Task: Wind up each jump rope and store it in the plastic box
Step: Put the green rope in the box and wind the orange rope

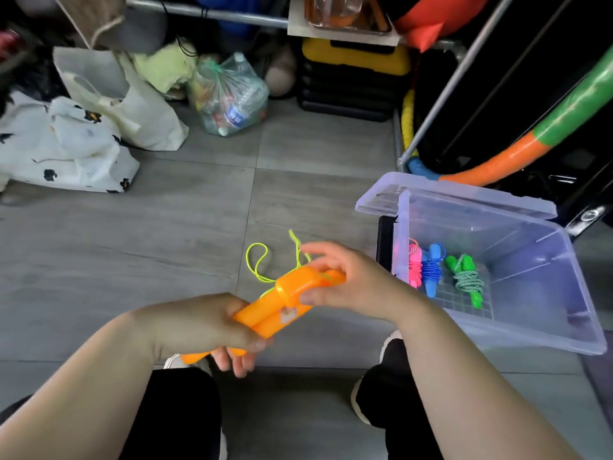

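The left hand (199, 323) grips two orange plastic jump-rope handles (285, 293); the right hand (351, 280) pinches their tops, over a grey tiled floor (132, 244).

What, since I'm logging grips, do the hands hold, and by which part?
The orange handles: left hand grips their near ends, right hand holds the far ends.

Grey tiled floor (166, 247), metal rack (444, 94), white bags (66, 144), black-yellow toolbox (355, 78)
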A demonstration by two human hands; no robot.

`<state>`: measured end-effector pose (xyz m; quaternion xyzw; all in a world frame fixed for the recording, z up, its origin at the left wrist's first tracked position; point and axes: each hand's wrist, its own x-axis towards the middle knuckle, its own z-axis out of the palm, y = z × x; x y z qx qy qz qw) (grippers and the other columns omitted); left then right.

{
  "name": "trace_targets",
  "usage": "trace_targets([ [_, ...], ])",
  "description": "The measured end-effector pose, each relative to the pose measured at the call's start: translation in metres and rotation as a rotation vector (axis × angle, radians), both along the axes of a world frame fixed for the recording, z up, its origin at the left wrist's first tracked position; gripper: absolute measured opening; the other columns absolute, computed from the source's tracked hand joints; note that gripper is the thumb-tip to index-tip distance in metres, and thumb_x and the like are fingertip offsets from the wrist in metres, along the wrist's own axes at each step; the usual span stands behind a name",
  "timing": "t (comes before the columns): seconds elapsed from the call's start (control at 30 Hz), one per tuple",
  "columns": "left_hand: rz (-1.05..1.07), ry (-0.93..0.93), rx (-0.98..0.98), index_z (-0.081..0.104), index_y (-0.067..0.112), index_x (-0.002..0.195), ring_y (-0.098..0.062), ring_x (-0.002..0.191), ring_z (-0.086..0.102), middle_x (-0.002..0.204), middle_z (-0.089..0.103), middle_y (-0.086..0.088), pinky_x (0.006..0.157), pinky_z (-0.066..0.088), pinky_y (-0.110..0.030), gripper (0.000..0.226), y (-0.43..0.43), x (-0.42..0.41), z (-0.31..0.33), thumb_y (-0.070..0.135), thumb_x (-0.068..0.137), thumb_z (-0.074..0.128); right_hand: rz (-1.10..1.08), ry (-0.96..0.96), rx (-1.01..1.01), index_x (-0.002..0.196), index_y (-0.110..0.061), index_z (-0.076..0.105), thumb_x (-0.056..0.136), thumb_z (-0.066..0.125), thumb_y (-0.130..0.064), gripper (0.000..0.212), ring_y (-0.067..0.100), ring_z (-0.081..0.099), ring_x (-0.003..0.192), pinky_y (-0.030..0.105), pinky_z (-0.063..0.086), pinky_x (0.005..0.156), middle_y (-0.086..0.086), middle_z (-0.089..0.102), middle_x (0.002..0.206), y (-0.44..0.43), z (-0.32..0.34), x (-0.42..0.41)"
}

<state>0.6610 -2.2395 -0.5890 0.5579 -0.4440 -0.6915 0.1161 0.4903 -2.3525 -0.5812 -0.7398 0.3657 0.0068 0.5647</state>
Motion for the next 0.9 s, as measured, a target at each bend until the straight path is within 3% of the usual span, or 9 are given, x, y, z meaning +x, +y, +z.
trace_targets([
  [0.13,0.119,-0.003,0.018,0.056,0.014,0.082,-0.01,0.052,0.064,0.06,0.069,0.006,0.045,0.047,-0.018,0.026,-0.003,0.003,-0.008,0.024,0.058,0.06,-0.058,-0.021,-0.01,0.084,-0.024,0.059,0.081,0.064,-0.017,0.01,0.005,0.05,0.074,0.017,0.041,0.065,-0.004,0.056,0.077,-0.005,-0.002,-0.004],
  [0.23,0.184,-0.001,0.022,0.057,0.013,0.087,-0.009,0.05,0.063,0.059,0.068,0.007,0.047,0.048,-0.018,0.028,-0.013,-0.001,-0.013,0.025,0.062,0.055,-0.098,0.004,-0.14,0.058,-0.019,0.05,0.083,0.061,-0.021,0.027,0.0,0.036,0.046,0.01,0.028,0.045,-0.009,0.039,0.05,-0.01,-0.009,-0.001],
  [0.3,0.228,-0.029,-0.002,0.058,0.017,0.09,-0.006,0.054,0.064,0.061,0.07,0.012,0.052,0.05,-0.017,0.031,-0.02,-0.004,-0.019,0.029,0.061,0.055,-0.101,0.02,-0.195,0.063,-0.009,0.056,0.084,0.059,-0.024,0.026,0.003,0.034,0.047,0.013,0.027,0.046,-0.004,0.038,0.052,-0.015,-0.013,0.002],
  [0.37,0.27,-0.042,-0.019,0.059,0.015,0.096,-0.003,0.058,0.065,0.064,0.071,0.014,0.058,0.052,-0.017,0.039,-0.027,-0.007,-0.025,0.032,0.061,0.055,-0.107,0.016,-0.208,0.072,-0.008,0.059,0.086,0.055,-0.025,0.023,0.005,0.04,0.057,0.02,0.032,0.056,0.005,0.051,0.062,-0.019,-0.014,0.009],
  [0.47,0.246,-0.014,-0.023,0.064,0.014,0.089,-0.006,0.06,0.066,0.067,0.069,0.008,0.062,0.053,-0.021,0.033,-0.036,-0.01,-0.028,0.032,0.063,0.055,-0.198,-0.097,-0.01,0.07,-0.016,0.047,0.092,0.046,-0.022,0.022,0.012,0.057,0.065,0.027,0.044,0.064,-0.004,0.059,0.068,-0.022,-0.016,0.023],
  [0.53,0.272,0.013,-0.039,0.062,0.017,0.07,-0.006,0.051,0.06,0.055,0.064,0.007,0.054,0.051,-0.019,0.017,-0.04,-0.01,-0.026,0.031,0.062,0.057,-0.295,-0.144,0.059,0.069,-0.017,0.045,0.093,0.045,-0.02,0.024,0.008,0.061,0.06,0.023,0.046,0.062,-0.009,0.061,0.062,-0.027,-0.017,0.026],
  [0.63,0.343,0.026,-0.049,0.057,0.01,0.07,-0.005,0.043,0.05,0.047,0.059,0.006,0.044,0.041,-0.015,0.027,-0.043,0.0,-0.025,0.03,0.054,0.065,-0.331,-0.148,0.001,0.067,-0.016,0.052,0.091,0.048,-0.018,0.024,0.008,0.057,0.064,0.026,0.048,0.07,-0.003,0.062,0.067,-0.038,-0.02,0.023],
  [0.77,0.361,0.117,-0.045,0.058,0.004,0.083,-0.008,0.043,0.049,0.051,0.059,0.004,0.042,0.039,-0.017,0.052,-0.041,0.013,-0.024,0.038,0.044,0.065,-0.259,-0.069,-0.077,0.066,-0.022,0.053,0.089,0.049,-0.014,0.025,-0.005,0.049,0.046,0.013,0.042,0.059,-0.009,0.06,0.064,-0.047,-0.022,0.017],
  [0.9,0.463,0.218,-0.072,0.058,0.002,0.084,-0.009,0.042,0.052,0.052,0.06,0.001,0.04,0.042,-0.019,0.051,-0.046,0.014,-0.019,0.034,0.044,0.065,-0.309,-0.072,-0.006,0.066,-0.021,0.054,0.095,0.037,-0.028,0.034,0.003,0.055,0.049,0.009,0.041,0.053,-0.008,0.06,0.053,-0.041,-0.022,0.025],
])
